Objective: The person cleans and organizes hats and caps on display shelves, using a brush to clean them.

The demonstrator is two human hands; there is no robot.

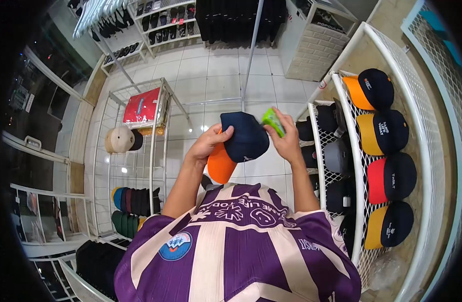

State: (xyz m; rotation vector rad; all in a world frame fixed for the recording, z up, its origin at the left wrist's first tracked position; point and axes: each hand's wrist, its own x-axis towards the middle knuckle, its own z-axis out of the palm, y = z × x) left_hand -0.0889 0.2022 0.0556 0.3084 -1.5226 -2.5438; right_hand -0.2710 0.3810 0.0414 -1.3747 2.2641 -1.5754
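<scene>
A navy cap (246,138) with an orange brim hangs in front of my chest, its brim pointing down and to the left. My left hand (209,142) grips it at the left edge, thumb on the navy crown. Just right of the cap, my right hand (286,138) is closed round a bright green brush-like object (273,122), whose far end is beside the crown. Whether the green object touches the cap cannot be made out.
On the right, a white mesh rack (359,201) bears several caps. A wire stand (151,166) at the left holds a red packaged garment (142,105), with a beige cap (120,139) on its side. Hanging dark clothes (238,22) are at the back.
</scene>
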